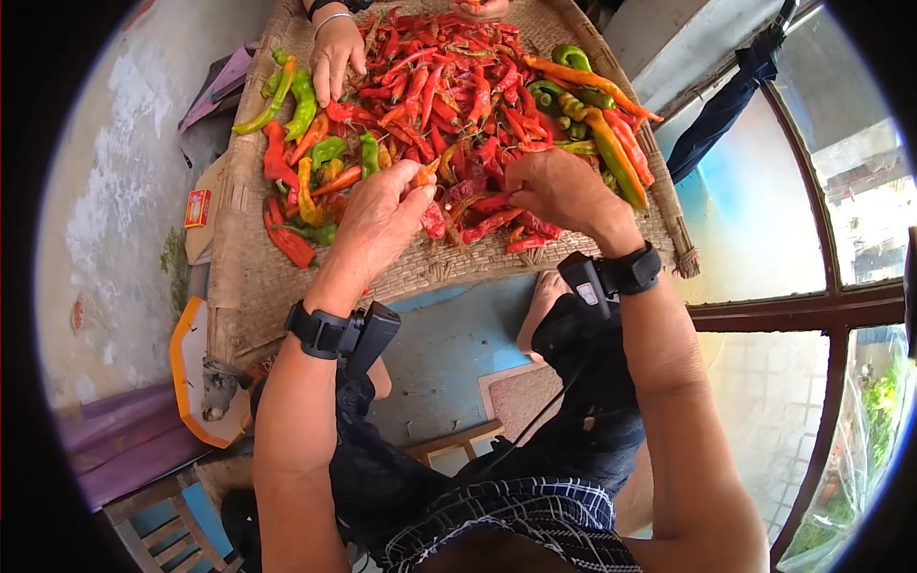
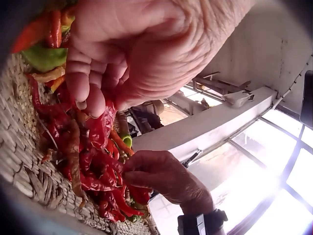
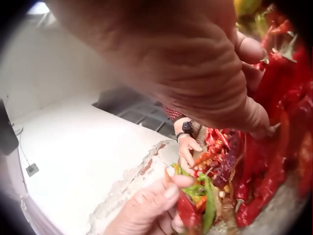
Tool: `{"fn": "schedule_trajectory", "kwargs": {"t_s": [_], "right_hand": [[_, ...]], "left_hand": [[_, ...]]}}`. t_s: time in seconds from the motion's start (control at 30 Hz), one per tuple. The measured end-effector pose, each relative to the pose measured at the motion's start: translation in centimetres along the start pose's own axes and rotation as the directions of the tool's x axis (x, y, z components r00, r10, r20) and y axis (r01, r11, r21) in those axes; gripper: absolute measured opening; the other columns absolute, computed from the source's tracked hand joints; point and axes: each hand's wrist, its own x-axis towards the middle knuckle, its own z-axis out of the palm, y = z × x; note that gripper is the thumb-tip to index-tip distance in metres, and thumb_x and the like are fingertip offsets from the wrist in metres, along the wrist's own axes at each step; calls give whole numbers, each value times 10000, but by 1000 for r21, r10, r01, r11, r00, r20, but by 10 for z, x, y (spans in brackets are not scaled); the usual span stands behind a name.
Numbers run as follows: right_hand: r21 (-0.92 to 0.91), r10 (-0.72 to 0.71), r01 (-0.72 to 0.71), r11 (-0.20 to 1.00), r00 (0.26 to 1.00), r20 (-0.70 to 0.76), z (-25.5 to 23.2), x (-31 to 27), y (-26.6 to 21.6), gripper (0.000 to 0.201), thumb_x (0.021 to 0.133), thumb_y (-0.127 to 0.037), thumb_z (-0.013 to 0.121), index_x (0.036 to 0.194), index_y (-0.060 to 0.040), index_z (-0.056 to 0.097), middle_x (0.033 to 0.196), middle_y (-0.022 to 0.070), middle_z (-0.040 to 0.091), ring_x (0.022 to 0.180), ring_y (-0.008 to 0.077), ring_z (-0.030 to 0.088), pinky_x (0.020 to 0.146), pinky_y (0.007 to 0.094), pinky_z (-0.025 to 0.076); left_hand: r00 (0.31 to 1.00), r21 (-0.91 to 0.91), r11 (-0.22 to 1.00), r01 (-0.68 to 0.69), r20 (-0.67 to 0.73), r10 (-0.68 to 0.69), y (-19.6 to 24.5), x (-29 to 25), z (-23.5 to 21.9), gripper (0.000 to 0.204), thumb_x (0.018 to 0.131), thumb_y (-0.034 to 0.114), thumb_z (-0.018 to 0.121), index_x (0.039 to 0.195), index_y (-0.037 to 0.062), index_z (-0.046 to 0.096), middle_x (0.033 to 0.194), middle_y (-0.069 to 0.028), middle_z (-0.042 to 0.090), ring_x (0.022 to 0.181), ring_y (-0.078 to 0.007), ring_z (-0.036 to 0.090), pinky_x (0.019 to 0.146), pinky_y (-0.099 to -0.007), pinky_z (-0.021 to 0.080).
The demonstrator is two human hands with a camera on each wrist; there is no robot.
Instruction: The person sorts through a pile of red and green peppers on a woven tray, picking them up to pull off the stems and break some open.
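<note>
The heap of chili peppers [image 1: 449,86] lies on a woven tray [image 1: 234,253], across its middle and far part; more peppers [image 1: 302,100] lie along the left edge, others [image 1: 611,153] along the right; the left hand [image 1: 380,212] is over the near middle, a held pepper [image 1: 427,173] between thumb and finger; the right hand [image 1: 565,191] is to its right; another person's hand [image 1: 339,53] is at the heap's far left; an umbrella [image 1: 723,110] hangs right of the tray, before a window [image 1: 745,220]; left of the tray is a wall [image 1: 124,181].
</note>
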Motion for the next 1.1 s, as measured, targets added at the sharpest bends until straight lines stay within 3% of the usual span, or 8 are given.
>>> {"fn": "schedule_trajectory", "kwargs": {"t_s": [0.2, 0.27, 0.3, 0.73, 0.8, 0.87, 0.93, 1.1], "right_hand": [[734, 260, -216, 643, 964, 56, -37, 2, 6, 295, 787, -221, 677, 928, 32, 622, 754, 144, 649, 723, 253, 626, 635, 329, 499], [497, 305, 81, 864, 701, -645, -11, 27, 10, 426, 815, -253, 679, 1075, 60, 554, 805, 163, 659, 732, 277, 632, 649, 346, 510], [458, 257, 136, 879, 674, -693, -15, 26, 2, 523, 803, -220, 687, 1197, 51, 477, 838, 175, 656, 741, 302, 641, 663, 368, 511], [689, 511, 98, 718, 597, -618, -33, -19, 14, 334, 818, -164, 626, 1085, 30, 575, 706, 157, 642, 694, 312, 642, 649, 386, 499], [658, 512, 113, 745, 536, -671, -30, -22, 21, 309, 817, -164, 625, 1061, 22, 592, 708, 160, 643, 696, 315, 643, 660, 392, 498], [670, 535, 82, 737, 534, -654, -30, -25, 22, 288, 815, -161, 622, 1037, 22, 604, 710, 174, 639, 698, 319, 641, 670, 400, 500], [668, 521, 79, 740, 561, -644, -21, -27, 23, 282, 827, -163, 619, 1040, 21, 603, 681, 136, 607, 643, 253, 592, 618, 361, 472], [628, 467, 128, 768, 560, -685, -16, -24, 30, 233, 819, -147, 632, 975, 25, 614, 637, 134, 577, 577, 249, 567, 557, 354, 449]], "left_hand": [[993, -34, 994, 107, 51, -105, 1, -2, 6, 282, 913, 157, 520, 1134, -17, 534, 727, 3, 521, 585, -63, 504, 534, -208, 416], [971, -225, 944, 239, 39, -236, 10, -5, 6, 336, 914, 148, 523, 1208, -10, 494, 725, 2, 534, 596, -62, 522, 545, -202, 434], [970, -249, 938, 241, 29, -242, 11, -4, 4, 363, 913, 141, 528, 1244, 0, 475, 761, -4, 551, 618, -65, 539, 564, -204, 456], [977, -505, 858, 94, -117, -176, 30, 89, -16, 390, 912, 117, 549, 1272, 15, 440, 873, -52, 584, 757, -138, 598, 702, -272, 506], [825, -303, 953, 24, -532, -190, 40, 105, -17, 331, 897, 85, 551, 1188, -42, 456, 886, -75, 593, 719, -170, 602, 667, -297, 505], [818, -294, 956, 21, -545, -185, 42, 104, -15, 431, 877, 131, 576, 1238, -50, 424, 863, -94, 593, 752, -168, 592, 705, -325, 489], [937, 509, 859, 62, -326, 126, 37, 96, -11, 550, 841, 203, 604, 1302, -19, 402, 864, -133, 608, 748, -192, 602, 719, -342, 485], [989, 727, 671, -146, 94, 114, 24, 50, 25, 470, 791, 174, 642, 1223, 39, 517, 993, -177, 641, 867, -300, 620, 772, -379, 480]]}}
